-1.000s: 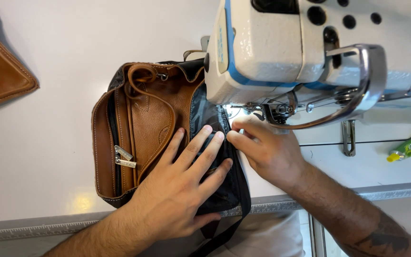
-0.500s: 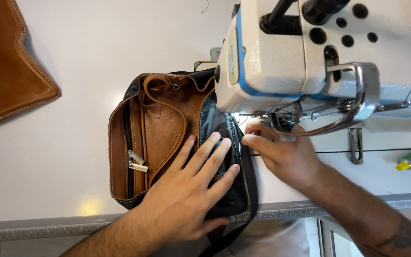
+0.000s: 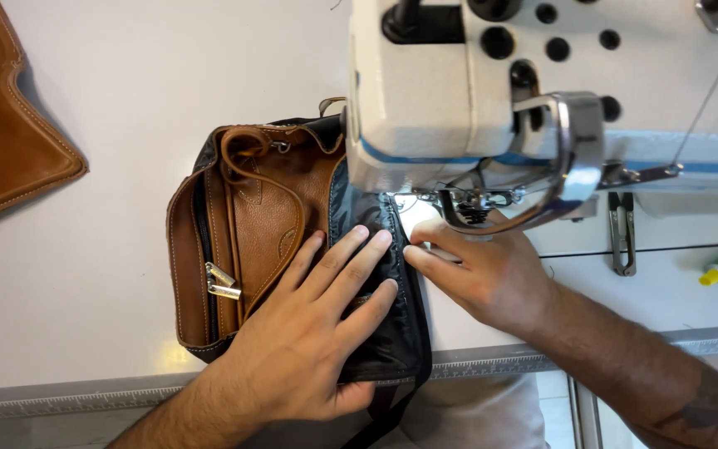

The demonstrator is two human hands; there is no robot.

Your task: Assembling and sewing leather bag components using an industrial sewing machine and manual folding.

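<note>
Two hands work on one brown leather bag (image 3: 243,241) that lies flat on the white desk (image 3: 85,274), its long axis running from the desk's near edge away toward the sewing machine (image 3: 475,91), whose head overhangs the bag's far right corner. Along the bag's right side lies a black lining panel (image 3: 384,333), and its edge runs on the same axis straight under the presser foot (image 3: 467,208). The left hand (image 3: 309,333) rests palm down, fingers spread across leather and lining together, pressing them flat. The right hand (image 3: 475,270) lies just to the right of that edge, nearer the needle, its fingertips drawn together against the lining's seam, touching the left hand's fingertips. Well apart at the far left sits a second brown leather piece (image 3: 2,125); small snips (image 3: 622,233) lie right of the machine.
</note>
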